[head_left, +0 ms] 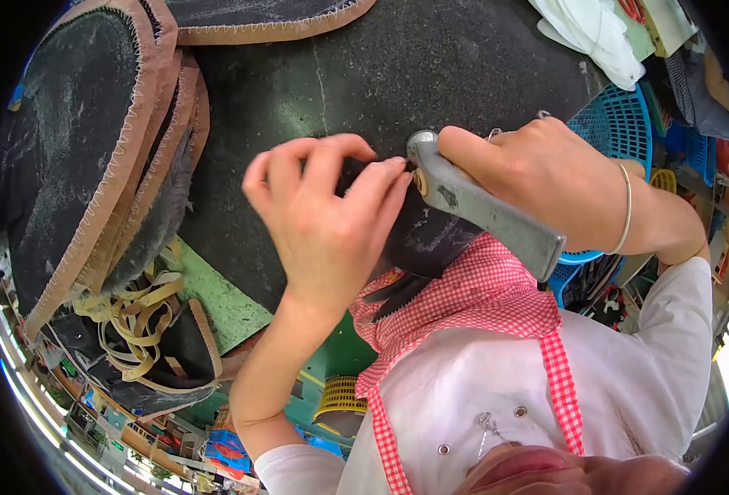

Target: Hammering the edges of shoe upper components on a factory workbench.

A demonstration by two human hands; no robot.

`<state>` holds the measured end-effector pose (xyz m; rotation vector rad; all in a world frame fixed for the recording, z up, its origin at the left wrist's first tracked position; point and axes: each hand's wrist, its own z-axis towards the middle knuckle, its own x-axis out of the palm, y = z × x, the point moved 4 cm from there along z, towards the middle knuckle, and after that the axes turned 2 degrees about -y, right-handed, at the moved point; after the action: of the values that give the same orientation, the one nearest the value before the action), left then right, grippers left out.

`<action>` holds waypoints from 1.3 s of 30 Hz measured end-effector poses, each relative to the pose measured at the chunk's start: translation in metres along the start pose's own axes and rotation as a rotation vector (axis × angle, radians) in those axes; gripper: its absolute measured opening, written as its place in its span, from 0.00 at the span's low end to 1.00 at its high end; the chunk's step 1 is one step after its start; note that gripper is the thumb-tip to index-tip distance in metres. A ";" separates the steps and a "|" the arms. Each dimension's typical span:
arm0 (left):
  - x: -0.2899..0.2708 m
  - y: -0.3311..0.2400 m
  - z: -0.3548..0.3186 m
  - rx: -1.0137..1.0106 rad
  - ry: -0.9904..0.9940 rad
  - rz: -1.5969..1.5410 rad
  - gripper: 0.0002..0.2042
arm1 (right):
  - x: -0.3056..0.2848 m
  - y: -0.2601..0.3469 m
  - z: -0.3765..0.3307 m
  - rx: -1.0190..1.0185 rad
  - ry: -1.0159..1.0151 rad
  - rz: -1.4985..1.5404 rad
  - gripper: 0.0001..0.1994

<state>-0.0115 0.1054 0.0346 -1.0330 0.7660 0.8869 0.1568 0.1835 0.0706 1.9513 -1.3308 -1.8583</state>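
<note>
**Caller:** What do you see closest to the camera?

**Me:** Nearest to me I see a white garment with red checked trim [496, 305], filling the lower part of the view. Just above it lies a dark leather piece [430, 235], and I use that piece as my landmark.

**Caller:** Where are the hands?

**Me:** The left hand [323, 214] sits on the leather piece's left side, fingers bent and pinching its upper edge. The right hand [546, 177] comes in from the right of the piece, closed around a grey metal tool [480, 206]. The tool's head touches the top of the piece, right beside the left fingertips [393, 169]. I see a thin bangle [626, 206] on the right wrist.

**Caller:** And further out?

**Me:** Beyond the piece I see a dark speckled worktable [414, 74]. Far left of the piece, a stack of dark pieces edged in tan stitching [108, 148] stands by loose tan strips [133, 318]. Far right of it I see a blue plastic basket [620, 124], with white cloth [595, 33] beyond.
</note>
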 end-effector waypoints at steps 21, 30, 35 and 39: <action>0.002 0.000 -0.008 -0.054 -0.005 -0.003 0.09 | -0.001 -0.003 0.005 0.017 0.112 -0.078 0.21; 0.010 0.002 -0.014 -0.225 0.016 -0.230 0.08 | 0.002 -0.021 0.000 -0.126 -0.082 0.098 0.11; 0.011 -0.010 -0.017 -0.102 -0.077 -0.105 0.07 | -0.013 0.003 0.002 -0.207 -0.212 0.166 0.12; 0.011 -0.010 -0.015 -0.094 -0.038 -0.100 0.08 | -0.003 -0.006 0.008 0.001 -0.014 -0.001 0.12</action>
<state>0.0007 0.0911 0.0241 -1.1247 0.6399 0.8607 0.1537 0.1932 0.0671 1.9436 -1.3356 -1.8756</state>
